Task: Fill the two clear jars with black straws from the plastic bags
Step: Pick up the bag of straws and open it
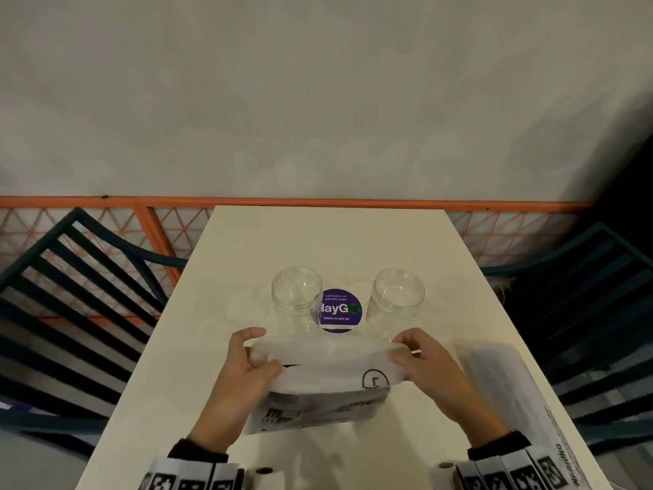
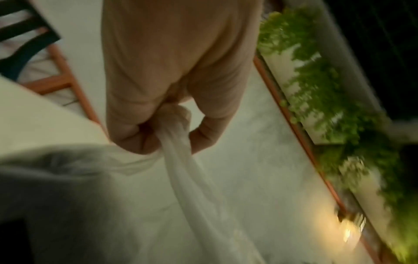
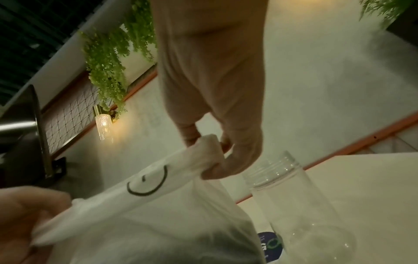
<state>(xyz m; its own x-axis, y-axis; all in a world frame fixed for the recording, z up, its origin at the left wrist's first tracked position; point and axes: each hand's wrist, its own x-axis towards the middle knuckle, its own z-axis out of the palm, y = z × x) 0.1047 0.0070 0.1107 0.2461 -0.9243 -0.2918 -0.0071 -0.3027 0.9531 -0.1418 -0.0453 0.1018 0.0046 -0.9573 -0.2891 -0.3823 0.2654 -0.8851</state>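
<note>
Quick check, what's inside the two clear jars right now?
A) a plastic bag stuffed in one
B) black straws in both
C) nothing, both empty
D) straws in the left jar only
C: the left jar and the right jar both show bare see-through walls and bottoms, while the left hand and the right hand grip the plastic bag in front of them.

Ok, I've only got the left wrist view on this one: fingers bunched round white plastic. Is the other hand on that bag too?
Observer: Yes. The right hand pinches the far end of the same plastic bag, which is stretched across to the left hand.
Operator: Any jars around?
Observer: Two, the left jar and the right jar, upright beyond the bag, both empty.
Operator: Other bags?
Observer: A second bag lies flat on the table, right of the right hand.
</note>
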